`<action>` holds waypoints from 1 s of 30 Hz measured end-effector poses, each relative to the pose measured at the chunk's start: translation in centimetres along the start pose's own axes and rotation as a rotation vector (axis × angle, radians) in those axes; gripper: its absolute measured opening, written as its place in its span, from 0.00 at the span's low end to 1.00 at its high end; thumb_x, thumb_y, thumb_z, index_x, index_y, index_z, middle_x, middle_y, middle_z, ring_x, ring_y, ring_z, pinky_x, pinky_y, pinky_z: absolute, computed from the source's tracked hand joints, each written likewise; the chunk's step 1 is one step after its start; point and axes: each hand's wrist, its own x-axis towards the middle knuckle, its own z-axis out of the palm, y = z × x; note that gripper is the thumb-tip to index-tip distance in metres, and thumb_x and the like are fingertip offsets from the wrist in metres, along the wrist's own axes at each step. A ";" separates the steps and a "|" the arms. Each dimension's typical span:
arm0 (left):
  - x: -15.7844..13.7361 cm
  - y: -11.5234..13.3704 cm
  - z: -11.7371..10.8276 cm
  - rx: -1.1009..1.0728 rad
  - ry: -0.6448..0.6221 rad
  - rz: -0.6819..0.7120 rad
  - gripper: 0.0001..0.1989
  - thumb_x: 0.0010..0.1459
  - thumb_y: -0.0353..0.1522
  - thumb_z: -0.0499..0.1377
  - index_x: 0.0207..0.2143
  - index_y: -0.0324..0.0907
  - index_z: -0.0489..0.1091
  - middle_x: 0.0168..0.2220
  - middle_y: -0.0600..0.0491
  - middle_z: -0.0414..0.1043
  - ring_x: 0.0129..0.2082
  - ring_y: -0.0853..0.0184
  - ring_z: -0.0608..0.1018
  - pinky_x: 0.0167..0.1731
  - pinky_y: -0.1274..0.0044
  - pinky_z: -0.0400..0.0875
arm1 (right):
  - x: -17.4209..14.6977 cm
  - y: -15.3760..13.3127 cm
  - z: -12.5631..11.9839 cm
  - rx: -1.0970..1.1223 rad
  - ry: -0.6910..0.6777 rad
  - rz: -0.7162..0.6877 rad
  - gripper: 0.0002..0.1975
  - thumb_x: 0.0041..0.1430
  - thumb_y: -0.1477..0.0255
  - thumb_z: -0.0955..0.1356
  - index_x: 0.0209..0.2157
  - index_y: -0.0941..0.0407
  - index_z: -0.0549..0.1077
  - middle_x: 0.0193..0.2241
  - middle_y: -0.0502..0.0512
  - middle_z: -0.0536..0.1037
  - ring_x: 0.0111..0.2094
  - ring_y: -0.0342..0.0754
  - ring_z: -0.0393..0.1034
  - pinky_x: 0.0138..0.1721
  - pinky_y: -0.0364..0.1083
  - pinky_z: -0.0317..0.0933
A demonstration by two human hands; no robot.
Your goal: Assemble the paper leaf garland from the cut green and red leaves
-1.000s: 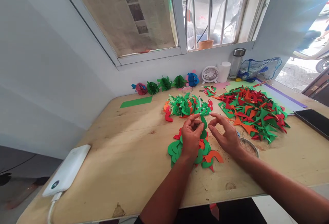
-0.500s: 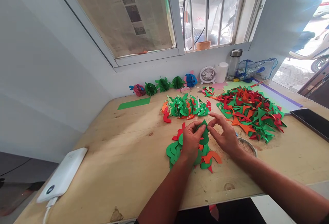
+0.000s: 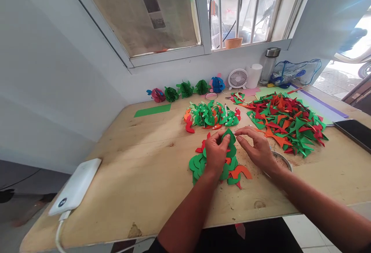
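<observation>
My left hand (image 3: 215, 150) pinches a green paper cutout (image 3: 230, 134) between thumb and fingers, its pointed tip upward. My right hand (image 3: 256, 148) is just right of the cutout, thumb and forefinger drawn together in a pinch. Whatever is between those fingertips is too small to make out. Under and around my left hand lies a loose pile of curved green cutouts (image 3: 197, 166), with red ones among them and an orange arch-shaped cutout (image 3: 242, 171) at its right. A ring-shaped roll (image 3: 285, 160) lies partly hidden behind my right wrist.
Beyond my hands lies a heap of cutouts with small white patches (image 3: 207, 114). A large mound of paper scraps (image 3: 290, 123) is on the right, near a phone (image 3: 355, 131). Paper ornaments (image 3: 185, 89), a small fan (image 3: 237, 79) and a bottle (image 3: 268, 67) line the wall. A power bank (image 3: 77, 185) lies left.
My right hand's fingertips have come closer together and sit slightly apart from the green cutout. My left hand keeps its hold. The whole view has shifted a little.
</observation>
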 end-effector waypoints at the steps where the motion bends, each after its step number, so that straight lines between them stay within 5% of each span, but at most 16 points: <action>1: 0.0 0.0 0.0 0.025 -0.010 0.038 0.09 0.49 0.34 0.60 0.28 0.38 0.75 0.24 0.55 0.70 0.22 0.73 0.69 0.22 0.82 0.64 | 0.0 0.1 0.0 -0.016 -0.003 -0.011 0.05 0.59 0.71 0.64 0.35 0.53 0.72 0.34 0.54 0.77 0.38 0.49 0.70 0.44 0.52 0.61; 9: -0.9 0.1 0.3 0.303 -0.023 0.372 0.08 0.53 0.30 0.56 0.33 0.39 0.75 0.28 0.52 0.73 0.28 0.70 0.73 0.30 0.79 0.67 | 0.2 0.2 -0.1 -0.043 0.030 -0.027 0.04 0.58 0.71 0.65 0.31 0.54 0.72 0.34 0.55 0.76 0.39 0.50 0.70 0.44 0.52 0.61; 18: -1.0 0.0 0.1 0.310 -0.032 0.305 0.08 0.53 0.31 0.57 0.34 0.41 0.76 0.29 0.52 0.75 0.28 0.68 0.74 0.31 0.78 0.67 | 0.2 0.1 -0.1 -0.031 0.024 0.007 0.05 0.57 0.70 0.65 0.31 0.53 0.73 0.34 0.55 0.76 0.39 0.51 0.70 0.45 0.53 0.61; 30: -1.0 -0.3 0.1 0.466 -0.028 0.493 0.09 0.55 0.29 0.56 0.36 0.41 0.76 0.31 0.49 0.76 0.31 0.66 0.76 0.34 0.76 0.69 | 0.1 0.4 0.0 0.084 0.023 0.107 0.05 0.57 0.68 0.66 0.30 0.54 0.72 0.33 0.54 0.76 0.38 0.49 0.69 0.44 0.51 0.61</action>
